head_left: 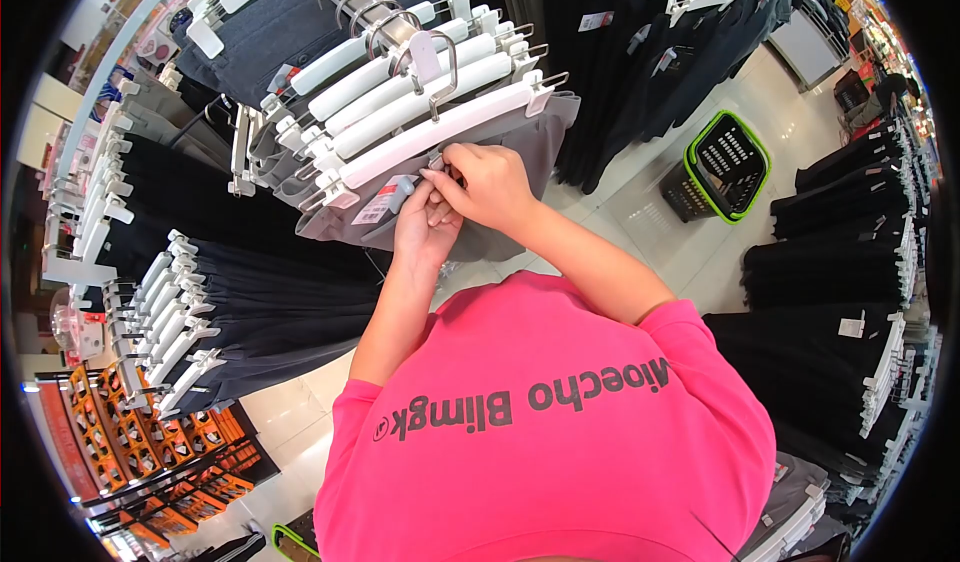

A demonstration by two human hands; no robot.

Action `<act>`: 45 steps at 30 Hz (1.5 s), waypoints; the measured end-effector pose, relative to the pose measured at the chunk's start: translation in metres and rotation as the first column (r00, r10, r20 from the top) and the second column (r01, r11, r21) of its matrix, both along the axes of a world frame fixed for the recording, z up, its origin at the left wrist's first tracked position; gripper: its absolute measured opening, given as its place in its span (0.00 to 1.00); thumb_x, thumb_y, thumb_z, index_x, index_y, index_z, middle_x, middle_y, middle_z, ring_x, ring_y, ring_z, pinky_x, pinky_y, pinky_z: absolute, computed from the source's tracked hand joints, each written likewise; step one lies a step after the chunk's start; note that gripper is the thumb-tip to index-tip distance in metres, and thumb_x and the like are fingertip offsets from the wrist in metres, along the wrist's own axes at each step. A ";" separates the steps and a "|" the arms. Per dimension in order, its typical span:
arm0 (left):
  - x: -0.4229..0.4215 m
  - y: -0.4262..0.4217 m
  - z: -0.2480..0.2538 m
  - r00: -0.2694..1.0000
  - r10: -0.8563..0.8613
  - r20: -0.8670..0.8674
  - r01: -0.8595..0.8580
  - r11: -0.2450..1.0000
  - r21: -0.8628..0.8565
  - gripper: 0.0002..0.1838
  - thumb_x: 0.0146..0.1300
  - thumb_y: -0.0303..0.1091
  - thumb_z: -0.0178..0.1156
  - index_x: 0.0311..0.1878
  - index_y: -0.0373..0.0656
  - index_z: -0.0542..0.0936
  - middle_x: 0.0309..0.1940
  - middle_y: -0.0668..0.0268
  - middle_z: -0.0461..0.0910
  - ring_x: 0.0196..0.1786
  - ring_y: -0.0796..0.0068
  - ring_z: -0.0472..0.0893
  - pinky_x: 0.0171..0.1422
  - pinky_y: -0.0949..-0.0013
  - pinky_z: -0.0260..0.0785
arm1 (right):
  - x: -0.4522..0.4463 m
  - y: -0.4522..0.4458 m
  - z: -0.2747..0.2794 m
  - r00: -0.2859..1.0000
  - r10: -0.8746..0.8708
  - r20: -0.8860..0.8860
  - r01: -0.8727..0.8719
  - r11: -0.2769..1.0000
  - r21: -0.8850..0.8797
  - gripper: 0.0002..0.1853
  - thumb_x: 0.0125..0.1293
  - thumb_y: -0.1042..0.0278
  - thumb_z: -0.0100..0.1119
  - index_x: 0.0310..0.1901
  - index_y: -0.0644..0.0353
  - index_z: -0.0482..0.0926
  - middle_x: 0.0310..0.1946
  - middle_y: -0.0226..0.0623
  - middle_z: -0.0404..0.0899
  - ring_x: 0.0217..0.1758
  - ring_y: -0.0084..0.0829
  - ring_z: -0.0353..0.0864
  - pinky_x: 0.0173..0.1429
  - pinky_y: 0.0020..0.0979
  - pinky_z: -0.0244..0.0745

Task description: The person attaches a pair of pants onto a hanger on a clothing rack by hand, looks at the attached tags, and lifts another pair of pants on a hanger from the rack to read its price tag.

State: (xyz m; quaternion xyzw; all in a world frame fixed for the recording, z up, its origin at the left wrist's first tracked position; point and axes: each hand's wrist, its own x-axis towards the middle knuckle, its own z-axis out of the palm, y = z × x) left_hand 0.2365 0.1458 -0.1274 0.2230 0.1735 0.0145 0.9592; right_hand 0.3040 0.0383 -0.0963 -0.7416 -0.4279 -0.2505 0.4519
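Note:
A grey garment, perhaps trousers, hangs by its waistband from a white clip hanger at the front of a rack. My right hand pinches the middle of the waistband, just below the hanger bar. Close against it, my left hand has its fingers closed on the same part of the garment. The fingertips of both hands meet, and they hide whatever small detail lies between them. A red and white paper tag and a grey security tag sit on the waistband left of my hands.
More white hangers with grey garments crowd the metal rail behind. Dark garments hang at the left, others at the right. A black basket with a green rim stands on the tiled floor. Orange goods fill a lower-left display.

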 end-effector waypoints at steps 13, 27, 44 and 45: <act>0.000 -0.002 0.002 0.994 0.081 -0.069 -0.080 0.997 0.016 0.08 0.66 0.34 0.49 0.35 0.41 0.74 0.17 0.79 0.65 0.14 0.89 0.58 0.23 0.83 0.53 | 0.000 0.002 -0.001 0.999 -0.033 0.024 0.033 0.999 -0.013 0.11 0.51 0.64 0.63 0.22 0.60 0.72 0.14 0.35 0.72 0.16 0.36 0.74 0.21 0.32 0.68; 0.007 0.000 -0.005 0.989 0.131 -0.074 -0.122 0.986 0.113 0.08 0.63 0.33 0.52 0.27 0.46 0.71 0.16 0.79 0.64 0.15 0.88 0.58 0.23 0.81 0.52 | -0.002 0.001 0.003 0.994 -0.076 -0.080 0.073 0.997 -0.040 0.13 0.51 0.61 0.60 0.20 0.59 0.69 0.15 0.37 0.73 0.18 0.39 0.76 0.23 0.35 0.70; -0.019 -0.008 -0.029 0.988 0.152 -0.012 -0.067 0.506 0.860 0.14 0.58 0.31 0.60 0.47 0.37 0.76 0.19 0.70 0.77 0.16 0.93 0.63 0.19 0.85 0.48 | 0.001 -0.033 -0.046 0.882 -0.127 -0.454 0.112 0.992 -0.060 0.10 0.58 0.62 0.58 0.28 0.60 0.77 0.16 0.36 0.75 0.18 0.33 0.76 0.24 0.30 0.69; -0.019 -0.008 -0.031 0.988 0.155 -0.012 -0.069 0.508 0.859 0.14 0.58 0.31 0.60 0.47 0.37 0.76 0.19 0.70 0.77 0.16 0.93 0.63 0.19 0.85 0.48 | -0.001 -0.035 -0.053 0.853 -0.085 -0.514 0.059 0.996 -0.066 0.09 0.58 0.62 0.57 0.30 0.60 0.77 0.17 0.37 0.75 0.19 0.34 0.76 0.26 0.30 0.69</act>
